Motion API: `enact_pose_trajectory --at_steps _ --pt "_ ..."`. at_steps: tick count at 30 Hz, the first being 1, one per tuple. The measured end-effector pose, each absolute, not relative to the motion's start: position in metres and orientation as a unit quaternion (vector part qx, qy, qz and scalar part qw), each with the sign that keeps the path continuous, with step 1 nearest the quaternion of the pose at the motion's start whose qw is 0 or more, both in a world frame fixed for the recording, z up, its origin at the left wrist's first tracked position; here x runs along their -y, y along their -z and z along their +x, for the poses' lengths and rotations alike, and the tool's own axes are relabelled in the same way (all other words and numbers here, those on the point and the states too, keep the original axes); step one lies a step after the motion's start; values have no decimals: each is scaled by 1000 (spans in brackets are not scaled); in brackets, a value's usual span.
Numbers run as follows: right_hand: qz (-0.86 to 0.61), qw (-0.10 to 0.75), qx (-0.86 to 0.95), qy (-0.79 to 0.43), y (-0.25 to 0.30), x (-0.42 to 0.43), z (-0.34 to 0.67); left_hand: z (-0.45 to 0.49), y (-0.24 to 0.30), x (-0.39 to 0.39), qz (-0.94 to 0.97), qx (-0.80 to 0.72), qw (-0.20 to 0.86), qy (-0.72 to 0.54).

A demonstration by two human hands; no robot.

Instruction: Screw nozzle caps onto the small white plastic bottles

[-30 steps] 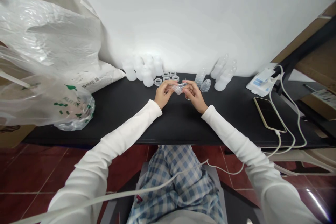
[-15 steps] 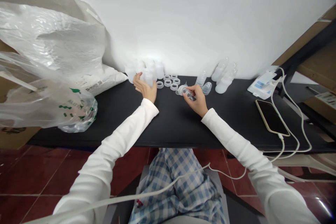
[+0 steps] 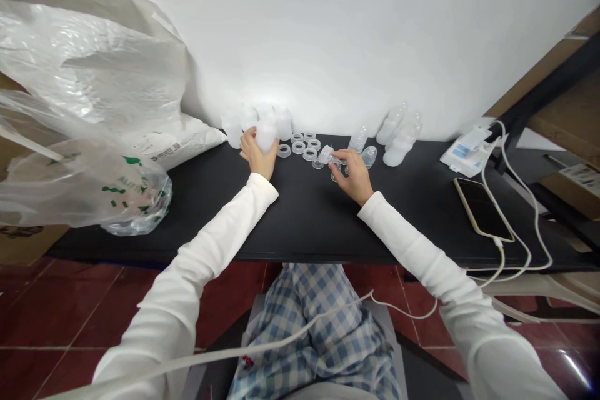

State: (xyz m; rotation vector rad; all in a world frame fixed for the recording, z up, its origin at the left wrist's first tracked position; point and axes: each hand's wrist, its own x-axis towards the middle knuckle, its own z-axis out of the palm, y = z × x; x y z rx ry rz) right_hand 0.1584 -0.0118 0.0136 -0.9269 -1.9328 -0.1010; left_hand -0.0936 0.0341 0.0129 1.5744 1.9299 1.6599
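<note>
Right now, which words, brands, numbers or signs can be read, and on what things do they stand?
"ALI…", green, with leaf signs, on the clear plastic bag; rest unclear.
Too blurred: print on the white package and left cardboard box.
Too small: labels on the right brown box and white device.
Red mark on the checked trousers: unreadable.

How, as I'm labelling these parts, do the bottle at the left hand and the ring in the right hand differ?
Size: the bottle is taller and bulkier than the ring. Look: the bottle is cloudy white, the ring clearer. Pose: the bottle is roughly upright, while the ring is tilted. Hold: the left hand curves around the bottle; the right hand pinches the ring. Both are pale and partly hidden by a hand.
</note>
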Motion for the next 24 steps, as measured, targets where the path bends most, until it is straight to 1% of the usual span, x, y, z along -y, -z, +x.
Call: enact_pose_trajectory --at_steps 3,6,8,12,17,20,22,24 --pt "-374 497 783 24 -13 9 161 -91 -11 -28 676 -542 -1 -498" --pt "-372 499 782 3 -13 7 163 -91 -8 -26 786 -457 -20 -416" --pt "-367 488 792 -5 -13 6 165 -91 -7 -26 814 -428 -28 -391" --pt "-354 462 813 -4 -11 4 167 -92 -7 -26 830 -398 -23 -389" --pt "-349 471 809 36 -10 3 169 -93 -10 -23 845 -359 48 -393" --pt "-336 485 807 28 -12 3 171 -92 -12 -18 841 -355 114 -393" --pt "-334 485 808 10 -13 4 172 -91 -13 -17 823 -352 161 -416" --pt "-338 484 807 -4 -14 5 172 -89 -13 -18 791 -349 235 -443"
